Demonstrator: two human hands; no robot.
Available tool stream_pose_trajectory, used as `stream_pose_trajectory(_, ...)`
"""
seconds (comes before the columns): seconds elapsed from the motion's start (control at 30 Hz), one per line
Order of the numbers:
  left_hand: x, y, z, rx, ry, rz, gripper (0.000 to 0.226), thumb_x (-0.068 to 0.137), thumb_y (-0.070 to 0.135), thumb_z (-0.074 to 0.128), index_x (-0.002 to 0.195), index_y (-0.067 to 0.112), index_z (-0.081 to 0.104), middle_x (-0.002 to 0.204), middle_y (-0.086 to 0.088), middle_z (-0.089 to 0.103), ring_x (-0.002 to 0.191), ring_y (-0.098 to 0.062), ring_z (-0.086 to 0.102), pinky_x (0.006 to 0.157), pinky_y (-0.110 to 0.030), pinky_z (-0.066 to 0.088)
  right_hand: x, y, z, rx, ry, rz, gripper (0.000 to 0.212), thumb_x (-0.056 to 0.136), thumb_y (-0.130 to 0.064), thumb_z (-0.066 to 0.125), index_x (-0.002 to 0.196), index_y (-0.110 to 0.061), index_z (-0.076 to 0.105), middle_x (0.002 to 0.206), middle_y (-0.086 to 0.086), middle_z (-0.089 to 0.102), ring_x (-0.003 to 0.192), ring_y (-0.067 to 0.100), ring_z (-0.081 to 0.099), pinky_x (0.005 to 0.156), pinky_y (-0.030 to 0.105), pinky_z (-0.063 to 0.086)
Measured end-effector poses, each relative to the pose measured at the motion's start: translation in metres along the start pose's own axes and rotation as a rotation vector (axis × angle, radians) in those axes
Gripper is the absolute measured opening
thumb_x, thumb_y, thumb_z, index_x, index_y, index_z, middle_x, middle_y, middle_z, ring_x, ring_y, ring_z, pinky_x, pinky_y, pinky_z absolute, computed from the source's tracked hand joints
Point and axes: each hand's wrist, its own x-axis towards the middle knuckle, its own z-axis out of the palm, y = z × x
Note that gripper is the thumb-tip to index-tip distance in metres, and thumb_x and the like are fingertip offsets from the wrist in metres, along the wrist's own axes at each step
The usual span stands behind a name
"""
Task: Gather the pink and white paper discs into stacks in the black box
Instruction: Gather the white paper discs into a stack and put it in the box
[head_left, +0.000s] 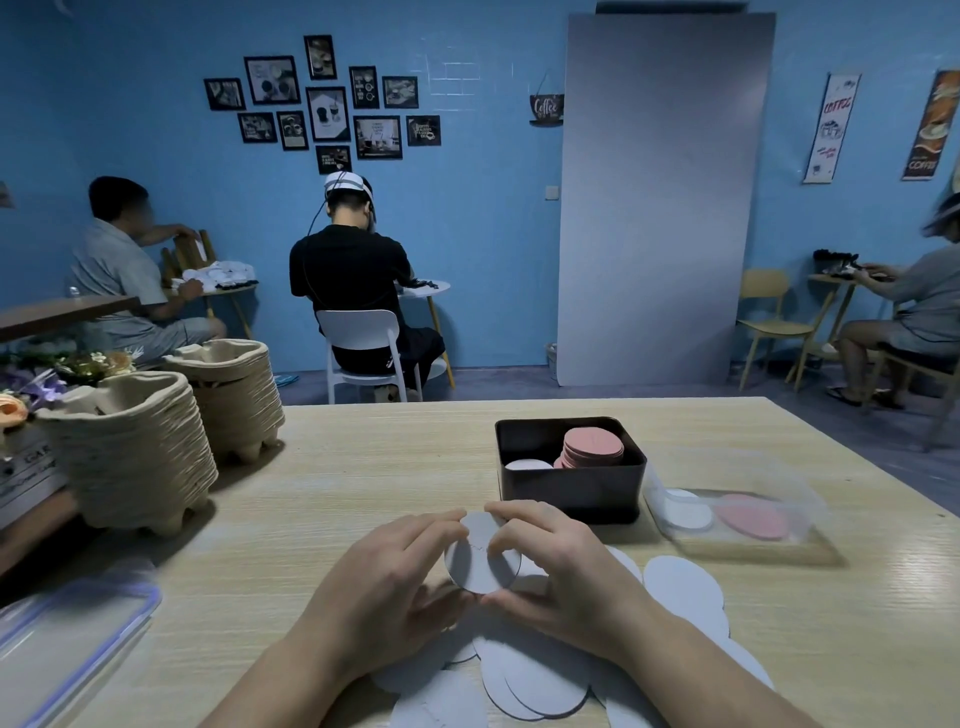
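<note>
My left hand (395, 577) and my right hand (561, 566) together hold a small stack of white paper discs (475, 564) upright above the table, fingers and thumbs curled round its rim. Under and around my hands several loose white discs (535, 680) lie spread on the wood. Just beyond stands the black box (566, 493). Inside it a stack of pink discs (592, 447) leans at the right and a low white stack (527, 464) sits at the left.
A clear plastic container (737, 514) with a white and a pink disc stands right of the box. Two stacks of pulp cup trays (130, 457) fill the left side. A clear lid (67, 649) lies at the near left. People sit at tables behind.
</note>
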Motion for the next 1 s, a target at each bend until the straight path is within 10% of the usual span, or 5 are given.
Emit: stream_pose_trajectory(1.0,0.030,0.003,-0.012,-0.020,0.011,-0.046,0.062,0.081,0.054,0.073,0.132,0.022,0.059,0.119,0.009,0.068,0.101,-0.011,0.067,0.079,-0.025,0.055,0.018,0.003,-0.046,-0.037,-0.071,-0.035,0.028,0.080,-0.043,0.078,0.093,-0.026,0.060,0.122,-0.010,0.056,0.117,0.009,0.049,0.095,0.022,0.045)
